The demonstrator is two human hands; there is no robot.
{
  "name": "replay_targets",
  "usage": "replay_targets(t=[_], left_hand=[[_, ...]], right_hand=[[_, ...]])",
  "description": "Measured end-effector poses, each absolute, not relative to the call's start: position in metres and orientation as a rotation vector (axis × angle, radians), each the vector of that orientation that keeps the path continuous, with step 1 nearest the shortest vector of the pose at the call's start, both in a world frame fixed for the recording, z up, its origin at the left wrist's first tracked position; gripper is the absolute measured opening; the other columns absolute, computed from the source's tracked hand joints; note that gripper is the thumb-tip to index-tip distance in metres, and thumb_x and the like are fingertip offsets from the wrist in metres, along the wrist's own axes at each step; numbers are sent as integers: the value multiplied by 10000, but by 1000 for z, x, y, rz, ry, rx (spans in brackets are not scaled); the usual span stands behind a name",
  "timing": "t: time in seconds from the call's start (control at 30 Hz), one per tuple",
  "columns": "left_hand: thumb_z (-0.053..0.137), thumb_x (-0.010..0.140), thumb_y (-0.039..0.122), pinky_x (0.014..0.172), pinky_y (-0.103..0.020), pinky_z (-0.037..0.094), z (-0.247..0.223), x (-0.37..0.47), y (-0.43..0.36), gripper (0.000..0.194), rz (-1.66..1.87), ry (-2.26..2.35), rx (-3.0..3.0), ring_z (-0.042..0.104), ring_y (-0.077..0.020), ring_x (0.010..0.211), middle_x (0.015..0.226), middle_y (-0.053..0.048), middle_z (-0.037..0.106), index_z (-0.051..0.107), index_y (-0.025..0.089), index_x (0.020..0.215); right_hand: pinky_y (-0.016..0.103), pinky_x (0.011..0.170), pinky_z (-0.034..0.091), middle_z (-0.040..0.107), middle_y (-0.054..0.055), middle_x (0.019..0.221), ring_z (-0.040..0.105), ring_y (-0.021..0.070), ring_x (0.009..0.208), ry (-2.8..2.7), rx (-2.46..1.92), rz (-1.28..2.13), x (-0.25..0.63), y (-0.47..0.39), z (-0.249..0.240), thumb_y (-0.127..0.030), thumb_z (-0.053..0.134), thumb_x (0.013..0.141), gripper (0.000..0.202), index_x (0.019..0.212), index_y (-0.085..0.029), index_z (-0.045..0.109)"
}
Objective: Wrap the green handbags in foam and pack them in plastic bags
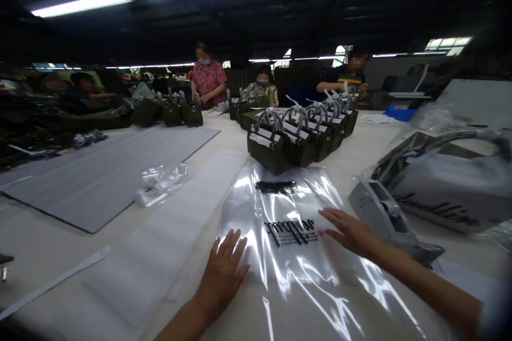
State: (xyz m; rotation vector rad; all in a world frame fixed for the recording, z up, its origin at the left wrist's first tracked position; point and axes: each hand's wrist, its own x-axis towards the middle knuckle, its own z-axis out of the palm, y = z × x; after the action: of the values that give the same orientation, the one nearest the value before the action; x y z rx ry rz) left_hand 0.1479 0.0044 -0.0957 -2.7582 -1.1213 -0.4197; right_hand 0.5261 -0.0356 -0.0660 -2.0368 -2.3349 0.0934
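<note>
A clear plastic bag (pixel 280 261) with black printed lettering lies flat on the white table in front of me. My left hand (pixel 224 272) rests on its left edge, fingers stretched out and holding nothing. On the bag's right side lies my right hand (pixel 348 232), also flat with the fingers extended. Just beyond the bag's far edge stands a row of several dark green handbags (pixel 270 146), their handles wrapped in clear film.
A grey tape dispenser (pixel 384 218) stands right of my right hand, beside a plastic-wrapped handbag (pixel 448 181). To the left lie white foam sheets (pixel 160 245), crumpled plastic (pixel 162 184) and a grey board (pixel 120 170). Several people, one in a red patterned shirt (pixel 210 80), work across the table.
</note>
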Motion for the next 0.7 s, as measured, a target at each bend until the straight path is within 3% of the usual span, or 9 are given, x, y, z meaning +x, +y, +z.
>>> replay_targets(t=[0.13, 0.2, 0.3, 0.4, 0.57, 0.7], left_hand=[[335, 892, 406, 991, -591, 287, -95, 171, 42, 522, -232, -1191, -2850, 245, -324, 1307, 1418, -122, 280, 278, 180, 1359], [298, 896, 448, 991, -601, 278, -94, 180, 57, 537, -194, -1166, -2873, 250, -320, 1305, 1421, -111, 269, 254, 198, 1368], [253, 898, 479, 1013, -602, 238, -94, 187, 79, 544, -133, -1164, -2906, 225, -302, 1317, 1435, -87, 233, 210, 229, 1380], [233, 901, 484, 1022, -608, 204, -92, 193, 107, 530, -77, -1186, -2939, 207, -289, 1326, 1438, -72, 227, 212, 251, 1376], [262, 899, 454, 1006, -629, 195, -82, 222, 164, 536, -54, -1253, -2952, 184, -307, 1329, 1440, -110, 223, 256, 189, 1365], [344, 878, 437, 1010, -604, 232, -75, 246, 192, 524, -98, -1251, -2980, 235, -301, 1315, 1419, -102, 293, 307, 202, 1345]], right_hand=[[385, 994, 367, 366, 128, 1369, 379, 256, 1237, -2329, -2080, 169, 544, 58, -55, -279, 535, 815, 573, 1347, -172, 352], [384, 953, 400, 417, 130, 1321, 443, 244, 1175, -2347, -2110, 237, 550, 91, -57, -284, 595, 783, 589, 1319, -175, 376], [357, 795, 481, 576, 81, 1057, 573, 171, 915, -2368, -2187, 369, 558, 121, -63, -335, 562, 825, 366, 1130, -136, 520], [314, 725, 491, 593, 39, 903, 573, 125, 791, -2347, -2249, 406, 566, 133, -67, -339, 508, 863, 244, 950, -121, 576], [320, 740, 475, 590, 37, 880, 566, 127, 799, -2090, -2303, 139, 568, 150, -56, -332, 500, 866, 224, 899, -124, 578], [309, 734, 449, 611, 62, 851, 571, 152, 780, -1812, -2129, -121, 557, 183, -14, -353, 444, 881, 254, 908, -142, 582]])
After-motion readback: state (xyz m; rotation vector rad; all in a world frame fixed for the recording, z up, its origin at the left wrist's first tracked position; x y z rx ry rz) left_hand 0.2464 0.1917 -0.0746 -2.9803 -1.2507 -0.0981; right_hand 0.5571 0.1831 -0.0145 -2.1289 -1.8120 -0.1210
